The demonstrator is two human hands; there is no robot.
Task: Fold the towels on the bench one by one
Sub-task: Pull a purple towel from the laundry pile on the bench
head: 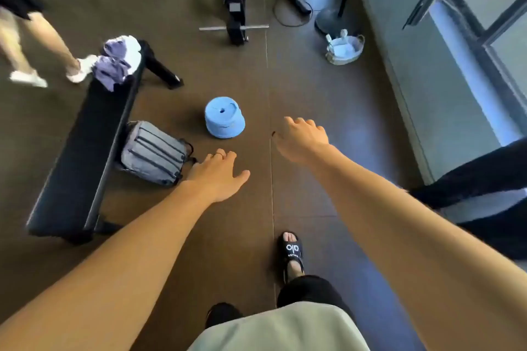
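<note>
Head view: crumpled purple-white towels (118, 61) heaped on bench (82, 151) end.

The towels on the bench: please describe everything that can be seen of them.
The towels lie in a crumpled, unfolded heap at the far end of the black bench. They look like soft cloth, some lavender, one white. One lavender part hangs over the bench's edge. Neither hand touches them; only the bench does.

One bench (82, 157), one towel heap (118, 61), one backpack (152, 152), two hands.
</note>
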